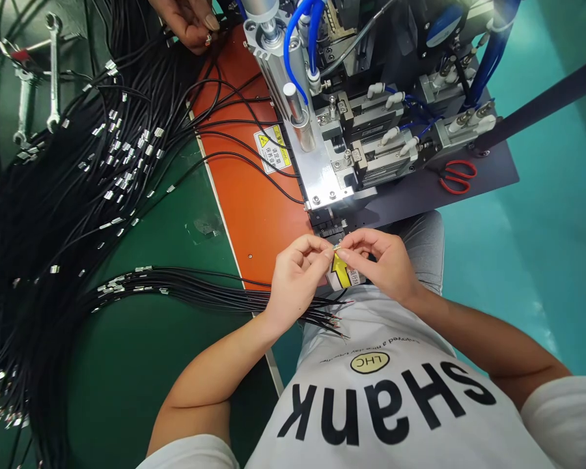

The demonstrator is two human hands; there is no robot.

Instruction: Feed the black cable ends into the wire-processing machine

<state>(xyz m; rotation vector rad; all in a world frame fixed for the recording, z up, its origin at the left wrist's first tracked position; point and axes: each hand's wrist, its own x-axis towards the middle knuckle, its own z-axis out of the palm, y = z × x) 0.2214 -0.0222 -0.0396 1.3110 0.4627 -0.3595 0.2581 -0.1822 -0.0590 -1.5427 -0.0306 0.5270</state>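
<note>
In front of the machine's lower end, my left hand (300,277) and my right hand (381,264) meet fingertip to fingertip. Both are closed in a pinch over the tiny pale end of a thin wire (336,247); its detail is mostly covered by the fingers. A single black cable (254,283) runs in under my left hand, apart from the bundle. Below that hand passes a bundle of black cables (215,298), whose stripped ends (339,320) lie near my shirt. Just under my fingertips is a yellow arrow label (342,270).
A machine with pneumatic cylinders (378,159) stands on an orange plate (239,215). A large heap of black cables (39,247) with metal ends covers the left table. Wrenches (53,71) lie there; red-handled scissors (458,177) lie right. Another person's hand (188,23) works at the top.
</note>
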